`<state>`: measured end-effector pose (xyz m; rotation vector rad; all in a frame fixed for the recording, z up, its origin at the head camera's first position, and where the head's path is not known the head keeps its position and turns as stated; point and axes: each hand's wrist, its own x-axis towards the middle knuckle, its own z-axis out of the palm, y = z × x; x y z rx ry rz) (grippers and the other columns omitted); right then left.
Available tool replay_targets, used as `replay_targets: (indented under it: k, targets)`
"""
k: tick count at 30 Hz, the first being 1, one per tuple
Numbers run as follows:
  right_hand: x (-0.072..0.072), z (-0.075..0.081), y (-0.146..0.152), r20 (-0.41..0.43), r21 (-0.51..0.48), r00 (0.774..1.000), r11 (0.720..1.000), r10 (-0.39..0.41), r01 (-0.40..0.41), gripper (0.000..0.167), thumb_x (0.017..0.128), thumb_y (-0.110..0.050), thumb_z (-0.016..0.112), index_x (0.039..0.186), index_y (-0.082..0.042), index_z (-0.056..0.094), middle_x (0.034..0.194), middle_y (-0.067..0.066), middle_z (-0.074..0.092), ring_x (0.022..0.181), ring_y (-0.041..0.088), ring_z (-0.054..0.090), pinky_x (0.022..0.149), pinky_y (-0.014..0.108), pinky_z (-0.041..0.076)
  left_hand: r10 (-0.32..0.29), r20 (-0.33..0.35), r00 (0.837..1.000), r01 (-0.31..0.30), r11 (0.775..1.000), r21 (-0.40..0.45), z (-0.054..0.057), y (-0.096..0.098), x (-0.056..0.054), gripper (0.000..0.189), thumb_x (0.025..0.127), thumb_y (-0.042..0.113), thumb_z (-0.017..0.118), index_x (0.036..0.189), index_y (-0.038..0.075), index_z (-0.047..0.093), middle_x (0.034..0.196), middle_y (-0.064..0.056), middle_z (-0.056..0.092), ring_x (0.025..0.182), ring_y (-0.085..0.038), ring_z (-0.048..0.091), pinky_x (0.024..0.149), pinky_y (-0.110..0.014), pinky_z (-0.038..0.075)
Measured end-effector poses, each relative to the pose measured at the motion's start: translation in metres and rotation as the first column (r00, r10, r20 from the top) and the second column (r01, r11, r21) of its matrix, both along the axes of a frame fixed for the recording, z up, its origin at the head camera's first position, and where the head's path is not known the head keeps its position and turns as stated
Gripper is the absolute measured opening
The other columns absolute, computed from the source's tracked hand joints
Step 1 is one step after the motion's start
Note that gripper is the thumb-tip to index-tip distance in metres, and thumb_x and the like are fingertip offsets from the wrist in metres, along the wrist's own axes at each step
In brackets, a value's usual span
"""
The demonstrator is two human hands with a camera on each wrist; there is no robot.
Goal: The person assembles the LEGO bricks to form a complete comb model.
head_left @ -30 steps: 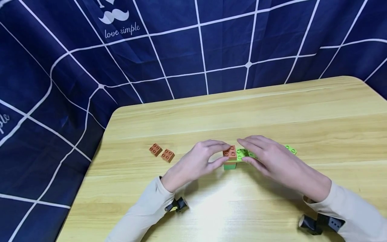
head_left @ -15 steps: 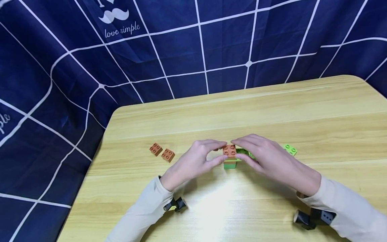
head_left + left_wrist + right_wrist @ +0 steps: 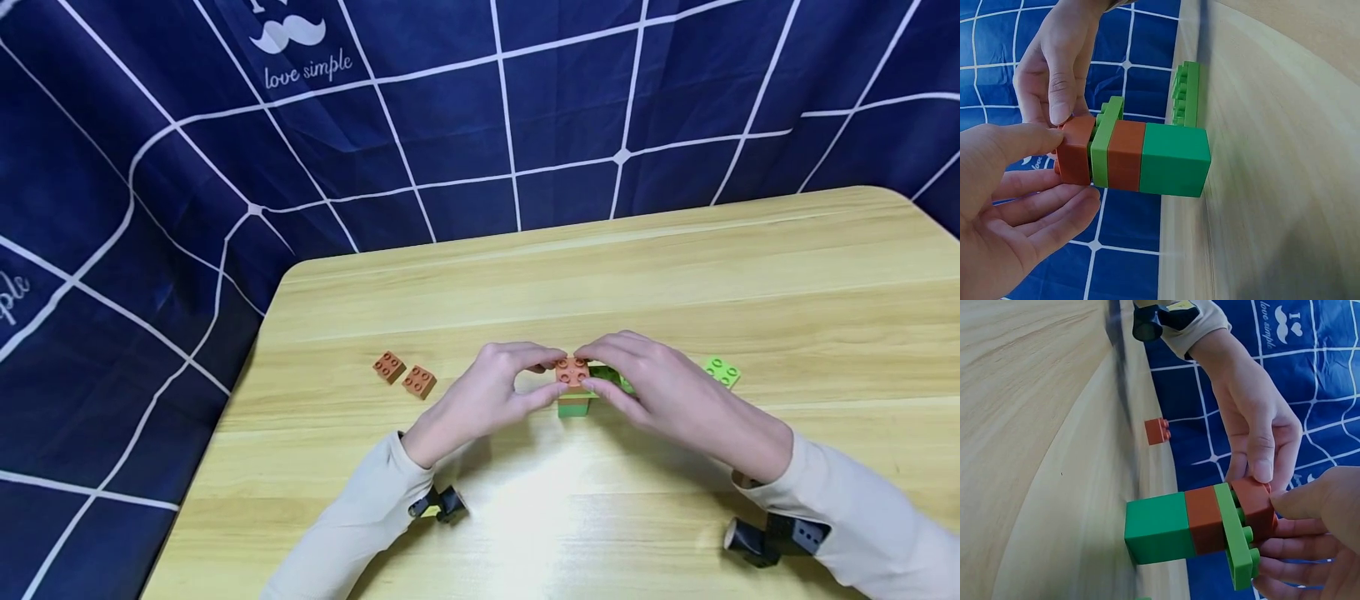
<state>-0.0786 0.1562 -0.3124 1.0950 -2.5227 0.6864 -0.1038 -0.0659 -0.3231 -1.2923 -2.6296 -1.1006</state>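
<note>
A reddish-brown toy brick (image 3: 572, 372) sits at the top of a small stack, slightly tilted, with a thin gap under it in the left wrist view. Below it come a light green plate (image 3: 1105, 147), a second brown brick (image 3: 1125, 156) and a dark green brick (image 3: 1175, 159) standing on the table. My left hand (image 3: 487, 400) pinches the top brick from the left, thumb on the near side and fingers on the far side. From the right, my right hand (image 3: 660, 383) pinches the same brick and hides part of the plate, which extends rightward.
Two loose brown bricks (image 3: 389, 367) lie left of the stack on the wooden table (image 3: 525, 292). Another light green studded piece (image 3: 722, 372) lies to the right, partly behind my right hand. A dark blue curtain (image 3: 450, 125) hangs behind the table.
My right hand has moved left from over the green plate to the top brown brick, its fingers closing on it. My left hand has hardly moved.
</note>
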Motion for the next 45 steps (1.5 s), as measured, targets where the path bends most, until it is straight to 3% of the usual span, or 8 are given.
replay_targets:
  k: [4, 8, 14, 18, 29, 37, 45]
  targets:
    - [-0.001, -0.002, 0.0, -0.028, 0.005, 0.999, 1.0, 0.02, -0.02, 0.03, 0.093, -0.023, 0.066, 0.112, 0.0, 0.067, 0.106, 0.014, 0.069, 0.097, 0.029, 0.066, 0.079, 0.043, 0.058, -0.002, -0.002, 1.0, 0.002, 1.0, 0.007, -0.001, 0.0, 0.0, 0.035, 0.092, 0.017, 0.067, 0.119, -0.004, 0.064, 0.114, -0.015, 0.068, 0.102, -0.022, 0.067, 0.091, -0.018, 0.05]
    - [-0.001, -0.004, 0.0, -0.067, 0.032, 0.997, 0.999, 0.032, -0.03, 0.046, 0.1, -0.037, 0.05, 0.113, 0.003, 0.067, 0.106, 0.018, 0.069, 0.097, 0.033, 0.066, 0.079, 0.045, 0.058, -0.005, -0.008, 1.0, 0.005, 1.0, 0.005, 0.001, 0.0, 0.001, 0.035, 0.092, 0.016, 0.068, 0.119, -0.004, 0.064, 0.114, -0.016, 0.068, 0.104, -0.024, 0.066, 0.092, -0.018, 0.05]
    - [-0.001, -0.005, -0.002, -0.117, 0.052, 0.993, 0.998, 0.03, -0.024, 0.06, 0.102, -0.045, 0.036, 0.112, 0.005, 0.067, 0.106, 0.019, 0.069, 0.097, 0.034, 0.066, 0.081, 0.046, 0.057, -0.006, -0.017, 1.0, 0.006, 1.0, -0.03, 0.005, 0.001, 0.001, 0.036, 0.092, 0.018, 0.067, 0.12, -0.005, 0.063, 0.116, -0.017, 0.067, 0.108, -0.025, 0.065, 0.093, -0.017, 0.048]
    - [-0.001, -0.005, -0.003, -0.119, 0.05, 0.993, 0.999, 0.025, -0.019, 0.059, 0.102, -0.045, 0.037, 0.112, 0.005, 0.067, 0.106, 0.018, 0.069, 0.098, 0.034, 0.066, 0.082, 0.046, 0.057, -0.013, -0.019, 1.0, 0.011, 0.997, -0.072, 0.005, 0.001, 0.0, 0.039, 0.094, 0.02, 0.064, 0.122, -0.006, 0.061, 0.118, -0.019, 0.066, 0.111, -0.025, 0.064, 0.095, -0.018, 0.047]
    - [0.0, -0.003, 0.0, -0.049, 0.054, 0.999, 0.999, 0.005, -0.003, 0.04, 0.098, -0.032, 0.056, 0.115, 0.003, 0.067, 0.11, 0.018, 0.068, 0.101, 0.035, 0.066, 0.083, 0.048, 0.056, -0.022, -0.026, 0.999, 0.018, 0.987, -0.161, 0.009, 0.002, -0.001, 0.04, 0.097, 0.024, 0.06, 0.125, -0.004, 0.06, 0.123, -0.016, 0.063, 0.116, -0.025, 0.06, 0.1, -0.021, 0.044]
    - [-0.001, -0.002, 0.001, -0.018, 0.069, 1.0, 0.998, 0.008, -0.007, 0.04, 0.098, -0.031, 0.056, 0.118, 0.002, 0.067, 0.114, 0.02, 0.067, 0.104, 0.037, 0.064, 0.086, 0.051, 0.054, -0.048, -0.057, 0.997, 0.034, 0.973, -0.228, 0.014, 0.001, 0.001, 0.036, 0.099, 0.026, 0.058, 0.123, -0.001, 0.063, 0.127, -0.015, 0.061, 0.122, -0.025, 0.056, 0.105, -0.024, 0.04]
    - [-0.003, 0.0, 0.0, -0.007, 0.071, 1.0, 0.997, 0.001, -0.001, 0.037, 0.097, -0.03, 0.058, 0.115, 0.0, 0.068, 0.113, 0.019, 0.068, 0.104, 0.036, 0.065, 0.086, 0.05, 0.054, -0.059, -0.082, 0.995, 0.039, 0.973, -0.226, 0.015, 0.001, -0.001, 0.034, 0.098, 0.023, 0.059, 0.121, -0.001, 0.064, 0.125, -0.017, 0.061, 0.12, -0.027, 0.057, 0.105, -0.026, 0.04]
